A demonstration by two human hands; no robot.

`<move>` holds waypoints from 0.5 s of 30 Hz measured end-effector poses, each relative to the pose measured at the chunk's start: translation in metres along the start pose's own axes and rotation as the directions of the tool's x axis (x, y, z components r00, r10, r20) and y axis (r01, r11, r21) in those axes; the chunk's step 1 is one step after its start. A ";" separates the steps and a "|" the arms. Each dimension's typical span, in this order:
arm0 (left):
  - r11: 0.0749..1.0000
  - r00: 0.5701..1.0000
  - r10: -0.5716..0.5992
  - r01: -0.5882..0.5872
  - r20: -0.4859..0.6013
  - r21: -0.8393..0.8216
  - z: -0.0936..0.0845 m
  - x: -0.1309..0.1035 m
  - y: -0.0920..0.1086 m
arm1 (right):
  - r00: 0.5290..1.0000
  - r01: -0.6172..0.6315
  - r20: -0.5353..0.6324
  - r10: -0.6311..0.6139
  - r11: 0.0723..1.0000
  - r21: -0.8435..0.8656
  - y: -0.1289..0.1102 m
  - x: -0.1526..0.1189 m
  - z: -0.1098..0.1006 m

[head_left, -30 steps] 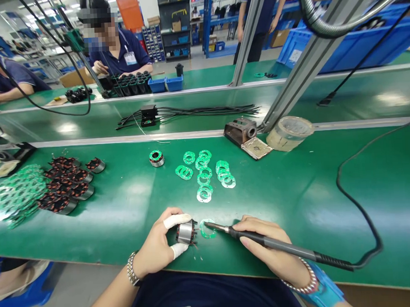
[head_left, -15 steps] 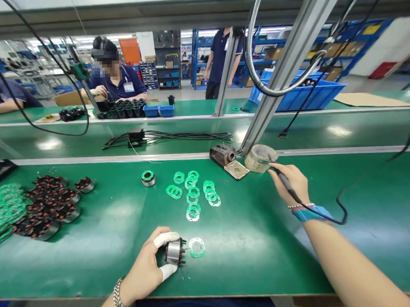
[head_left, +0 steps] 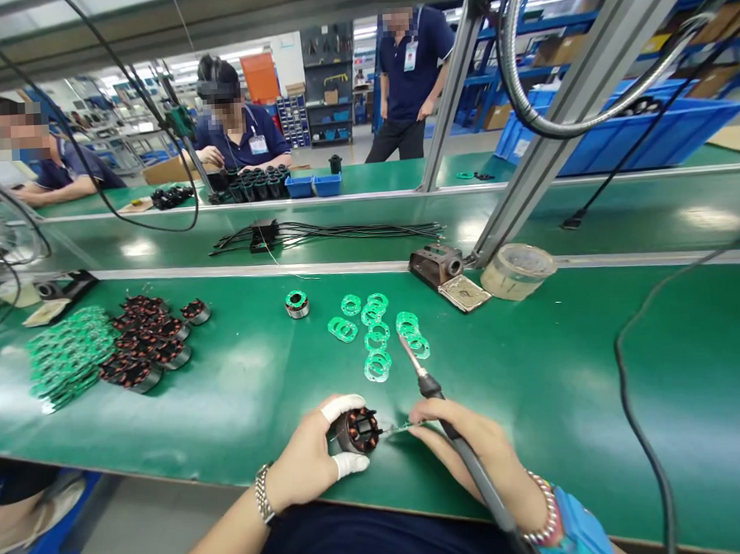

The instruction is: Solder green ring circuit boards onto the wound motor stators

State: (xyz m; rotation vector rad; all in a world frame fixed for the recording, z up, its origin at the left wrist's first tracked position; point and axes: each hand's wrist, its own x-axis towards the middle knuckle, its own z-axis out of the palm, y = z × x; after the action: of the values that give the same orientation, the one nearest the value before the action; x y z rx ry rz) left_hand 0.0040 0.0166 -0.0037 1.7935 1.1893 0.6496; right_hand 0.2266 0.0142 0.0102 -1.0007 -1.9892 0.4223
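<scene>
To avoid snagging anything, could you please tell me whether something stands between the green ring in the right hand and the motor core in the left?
Only thin wires show in the gap between motor core and green ring; the soldering iron, also in the right hand, points away from it.

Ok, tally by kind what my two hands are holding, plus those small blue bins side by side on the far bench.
Wire-wound core, left hand: 1
Green ring board, right hand: 1
Soldering iron, right hand: 1
Small blue bins: 2
Total: 5
</scene>
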 end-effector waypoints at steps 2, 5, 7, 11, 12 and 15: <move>0.984 0.997 -0.017 0.029 -0.072 0.175 0.003 0.000 0.001 | 0.986 -0.147 -0.078 0.149 0.989 0.033 -0.002 -0.001 0.010; 0.945 0.990 0.030 0.018 -0.140 0.328 0.007 -0.002 -0.001 | 0.922 -0.325 -0.116 0.370 0.901 0.287 -0.005 -0.002 0.026; 0.928 0.986 0.069 -0.007 -0.154 0.372 0.010 -0.003 -0.003 | 0.892 -0.358 -0.061 0.447 0.783 0.509 -0.006 -0.002 0.033; 0.921 0.978 0.097 -0.018 -0.183 0.389 0.013 -0.004 -0.007 | 0.890 -0.367 0.069 0.450 0.621 0.692 -0.007 -0.001 0.032; 0.922 0.976 0.097 -0.014 -0.195 0.386 0.013 -0.004 -0.008 | 0.892 -0.377 0.095 0.442 0.609 0.698 -0.007 0.000 0.030; 0.928 0.968 0.097 -0.004 -0.232 0.372 0.015 -0.004 -0.009 | 0.902 -0.387 0.144 0.406 0.614 0.688 -0.006 0.002 0.026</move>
State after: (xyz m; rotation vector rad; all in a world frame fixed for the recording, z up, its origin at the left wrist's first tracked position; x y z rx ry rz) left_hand 0.0103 0.0092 -0.0193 2.1074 1.5176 0.7329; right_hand 0.2020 0.0140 0.0004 -0.9070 -1.3418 1.3075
